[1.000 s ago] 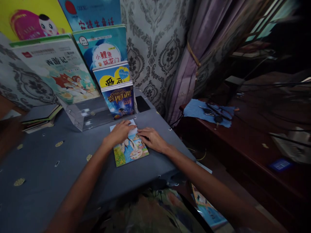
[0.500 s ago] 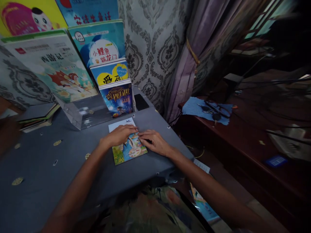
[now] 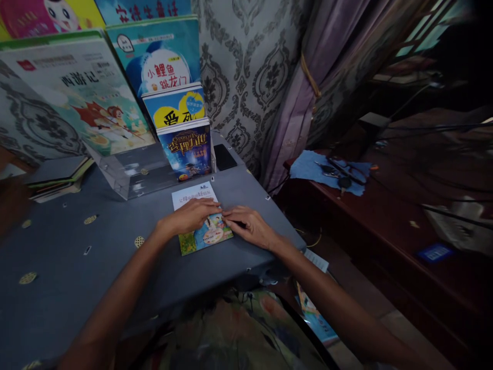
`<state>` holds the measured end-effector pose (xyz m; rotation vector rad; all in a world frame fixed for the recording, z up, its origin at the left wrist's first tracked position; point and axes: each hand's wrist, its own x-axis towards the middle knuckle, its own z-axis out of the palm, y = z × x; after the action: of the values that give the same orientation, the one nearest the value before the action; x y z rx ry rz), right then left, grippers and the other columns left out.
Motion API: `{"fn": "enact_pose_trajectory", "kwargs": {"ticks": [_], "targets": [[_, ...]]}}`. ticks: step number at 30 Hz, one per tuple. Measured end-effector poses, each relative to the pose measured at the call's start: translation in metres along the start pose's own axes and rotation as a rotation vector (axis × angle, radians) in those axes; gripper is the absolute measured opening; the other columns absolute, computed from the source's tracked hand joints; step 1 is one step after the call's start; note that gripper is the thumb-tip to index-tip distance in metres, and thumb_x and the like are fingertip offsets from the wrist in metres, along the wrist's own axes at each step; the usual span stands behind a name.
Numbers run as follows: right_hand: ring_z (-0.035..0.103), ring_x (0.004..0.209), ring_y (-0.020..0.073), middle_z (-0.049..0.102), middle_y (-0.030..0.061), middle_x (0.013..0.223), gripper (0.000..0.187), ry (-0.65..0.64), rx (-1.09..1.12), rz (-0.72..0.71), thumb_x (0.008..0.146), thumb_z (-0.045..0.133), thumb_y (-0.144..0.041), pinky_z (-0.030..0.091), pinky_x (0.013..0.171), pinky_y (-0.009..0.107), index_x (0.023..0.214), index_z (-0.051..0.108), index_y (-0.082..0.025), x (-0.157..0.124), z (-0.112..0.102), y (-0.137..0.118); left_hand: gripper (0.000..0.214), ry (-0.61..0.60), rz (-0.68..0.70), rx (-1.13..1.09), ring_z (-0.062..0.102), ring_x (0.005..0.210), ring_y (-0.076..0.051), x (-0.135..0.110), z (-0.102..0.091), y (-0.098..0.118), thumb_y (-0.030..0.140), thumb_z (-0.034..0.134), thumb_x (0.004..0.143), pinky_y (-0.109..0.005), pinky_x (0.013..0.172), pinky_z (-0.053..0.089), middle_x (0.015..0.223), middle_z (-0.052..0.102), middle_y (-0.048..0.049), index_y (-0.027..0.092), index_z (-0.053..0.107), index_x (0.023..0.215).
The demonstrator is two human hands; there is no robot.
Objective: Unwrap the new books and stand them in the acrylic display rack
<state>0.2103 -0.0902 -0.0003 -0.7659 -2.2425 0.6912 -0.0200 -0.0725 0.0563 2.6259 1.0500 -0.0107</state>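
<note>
A thin children's picture book (image 3: 192, 244) lies on the grey-blue tablecloth, its cover pale at the top with a painted scene below. My left hand (image 3: 191, 215) rests palm down across the middle of the cover, fingers stretched out to the right and hiding part of the picture. At the book's right edge is my right hand (image 3: 250, 227), its fingers reaching left over the edge and touching the cover, with the thumb apart below them. The fingertips of both hands nearly meet. Neither hand visibly grips the book.
Behind the book stands a clear display rack (image 3: 115, 182) with several upright books. A dark phone-like slab (image 3: 224, 156) lies beside it, and a small book stack (image 3: 59, 174) sits at left. Right is a dark red bench (image 3: 327, 205) with a blue cloth (image 3: 304, 167), scissors and cables.
The camera view has shifted slightly, with the rack appearing higher. My left hand has slid a little lower on the cover, exposing more of the title; my right hand stays at the edge.
</note>
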Motion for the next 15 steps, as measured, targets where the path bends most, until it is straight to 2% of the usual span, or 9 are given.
{"fn": "enact_pose_trajectory", "kwargs": {"ticks": [8, 15], "targets": [[0.070, 0.096, 0.0216, 0.077, 0.0067, 0.101, 0.029, 0.008, 0.010, -0.010, 0.102, 0.048, -0.031, 0.053, 0.090, 0.038, 0.099, 0.074, -0.021, -0.002, 0.000, -0.004, 0.050, 0.051, -0.031, 0.107, 0.054, 0.133, -0.020, -0.001, 0.009, 0.016, -0.002, 0.041, 0.088, -0.038, 0.110, 0.042, 0.142, 0.061, -0.0073, 0.021, 0.063, 0.127], [0.067, 0.087, 0.0212, 0.075, 0.0077, 0.090, 0.027, 0.007, 0.045, -0.050, 0.102, 0.048, -0.028, 0.053, 0.081, 0.035, 0.097, 0.073, -0.019, -0.019, -0.004, -0.015, 0.046, 0.098, 0.015, 0.061, 0.049, 0.139, -0.022, -0.019, 0.025, 0.031, 0.004, 0.042, 0.095, -0.046, 0.115, 0.036, 0.145, 0.059, -0.0074, 0.024, 0.060, 0.133]]}}
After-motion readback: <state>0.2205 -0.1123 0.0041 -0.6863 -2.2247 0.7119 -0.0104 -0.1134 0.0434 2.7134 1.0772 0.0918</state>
